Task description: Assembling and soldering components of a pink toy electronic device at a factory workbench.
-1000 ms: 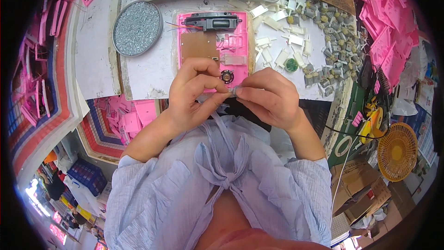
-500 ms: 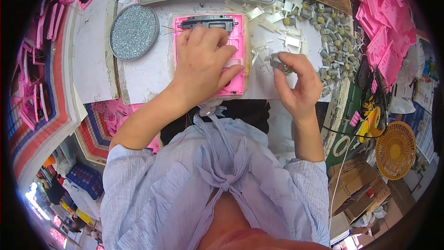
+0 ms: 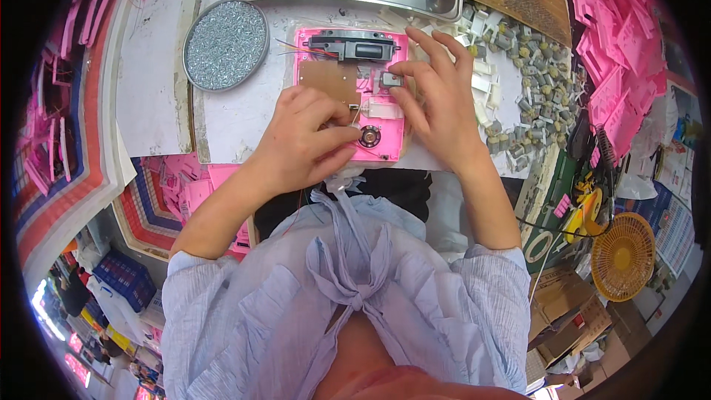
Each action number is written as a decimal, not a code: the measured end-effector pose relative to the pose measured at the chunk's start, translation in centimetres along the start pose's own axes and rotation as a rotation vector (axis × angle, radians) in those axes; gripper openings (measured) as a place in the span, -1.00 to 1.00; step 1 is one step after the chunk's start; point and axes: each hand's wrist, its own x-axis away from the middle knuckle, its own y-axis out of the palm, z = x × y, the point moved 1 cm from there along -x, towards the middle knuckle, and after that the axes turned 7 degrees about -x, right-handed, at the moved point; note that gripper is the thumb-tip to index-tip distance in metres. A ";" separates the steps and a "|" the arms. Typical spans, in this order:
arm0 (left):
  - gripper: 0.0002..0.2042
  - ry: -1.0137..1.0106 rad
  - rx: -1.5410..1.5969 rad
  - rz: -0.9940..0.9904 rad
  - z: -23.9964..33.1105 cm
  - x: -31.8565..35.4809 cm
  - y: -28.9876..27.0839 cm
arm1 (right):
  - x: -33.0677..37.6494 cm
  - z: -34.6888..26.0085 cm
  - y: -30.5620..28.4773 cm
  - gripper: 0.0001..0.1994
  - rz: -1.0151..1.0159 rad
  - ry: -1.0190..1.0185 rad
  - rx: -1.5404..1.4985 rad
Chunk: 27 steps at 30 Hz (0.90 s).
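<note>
- Since half a second ago, my right hand [image 3: 437, 100] returned onto the pink housing [image 3: 348, 92], fingertips pressing a small grey part [image 3: 391, 80].
- Left hand [image 3: 304, 141] rests curled beside the round speaker [image 3: 368, 135], holding nothing I can make out.

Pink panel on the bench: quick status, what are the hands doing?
Left hand resting on pink panel, fingertips by the small round speaker. Right hand pressing a small grey part into the panel. Nothing in the way.

We saw brown cardboard boxes [image 3: 570, 311] just below the round yellow fan [image 3: 623, 257]. A blue printed package [image 3: 675, 226] stood to the right of the fan, and white printed sheets [image 3: 675, 167] lay above it.
</note>
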 end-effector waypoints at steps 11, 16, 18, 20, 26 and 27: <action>-0.64 -0.302 -0.429 0.281 -4.9 -1.2 -0.9 | -1.1 -0.4 -0.5 -0.80 -0.098 0.111 0.012; -0.78 -0.269 -0.446 0.331 -4.3 -0.9 -1.2 | -1.7 -0.2 -0.8 -0.79 -0.155 0.179 -0.004; -0.84 -0.268 -0.429 0.313 -3.6 -0.6 -1.3 | -1.7 0.1 -0.9 -0.79 -0.164 0.176 -0.008; -0.89 -0.300 -0.399 0.284 -2.7 -0.3 -1.3 | -1.9 -0.1 -1.0 -0.78 -0.129 0.143 0.004; -0.85 -0.218 -0.375 0.391 -1.8 0.1 -0.5 | -4.2 -3.5 0.5 -0.77 -0.006 -0.153 -0.008; -0.85 -0.210 -0.381 0.391 -1.9 0.0 -0.5 | -4.6 -3.4 1.3 -0.75 -0.012 -0.173 -0.003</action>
